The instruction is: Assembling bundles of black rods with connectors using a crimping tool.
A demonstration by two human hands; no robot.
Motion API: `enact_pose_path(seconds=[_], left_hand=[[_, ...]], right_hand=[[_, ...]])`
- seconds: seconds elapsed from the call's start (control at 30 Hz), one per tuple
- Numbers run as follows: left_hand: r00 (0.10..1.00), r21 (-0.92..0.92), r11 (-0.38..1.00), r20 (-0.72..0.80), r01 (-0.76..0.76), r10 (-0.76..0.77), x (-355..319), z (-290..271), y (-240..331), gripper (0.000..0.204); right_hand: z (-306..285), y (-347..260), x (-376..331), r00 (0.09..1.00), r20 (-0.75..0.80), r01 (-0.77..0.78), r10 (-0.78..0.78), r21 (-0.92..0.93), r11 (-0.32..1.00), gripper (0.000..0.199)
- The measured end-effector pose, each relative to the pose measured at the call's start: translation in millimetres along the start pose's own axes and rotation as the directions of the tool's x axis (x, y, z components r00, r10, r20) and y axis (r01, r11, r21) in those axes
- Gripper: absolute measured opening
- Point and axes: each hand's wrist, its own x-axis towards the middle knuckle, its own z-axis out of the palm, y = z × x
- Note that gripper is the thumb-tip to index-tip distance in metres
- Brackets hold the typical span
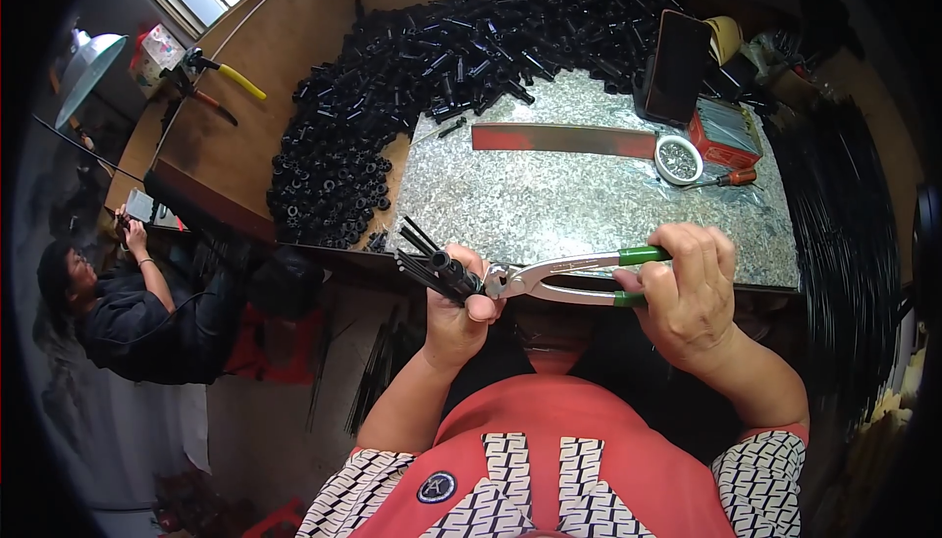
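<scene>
At centre frame the left hand (458, 307) is clenched around a bundle of thin black plastic rods (430, 261), while the right hand (687, 295) squeezes green-handled metal pincers (569, 276) biting the bundle's end.

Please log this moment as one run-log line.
left hand: grips black tube bundle | right hand: squeezes green-handled pliers | pliers' tip at bundle | metal sheet behind

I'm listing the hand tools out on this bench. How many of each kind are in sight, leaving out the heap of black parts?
Pliers with green handles, held in the right hand: 1
Pliers with yellow handles: 1
Pliers with orange-red handles: 1
Screwdriver with a red handle: 1
Total: 4
</scene>
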Motion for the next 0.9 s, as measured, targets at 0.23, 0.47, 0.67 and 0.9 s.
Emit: enact_pose_path(seconds=[0.23,0.47,0.67,0.9], left_hand=[[0.999,0.041,0.999,-0.046,0.013,-0.012,-2.0,0.7,-4.8,0.062],[0.998,0.165,0.984,0.009,-0.061,0.060,-5.6,-8.7,-10.0,0.063],[0.992,0.278,0.956,-0.044,-0.098,0.114,-8.8,-8.8,-19.1,0.063],[0.983,0.185,0.966,0.020,-0.182,0.181,-9.2,-1.7,-8.8,0.061]], right_hand=[[1.2,3.0,-4.0,0.997,0.000,0.083,-0.083,0.028,0.996,0.029],[-6.2,10.6,-5.8,0.990,-0.006,0.142,-0.142,0.058,0.988,0.030],[-7.5,12.5,-6.9,0.986,-0.041,0.164,-0.163,0.027,0.986,0.031],[-6.9,9.0,-8.8,0.989,-0.055,0.140,-0.137,0.058,0.988,0.032]])
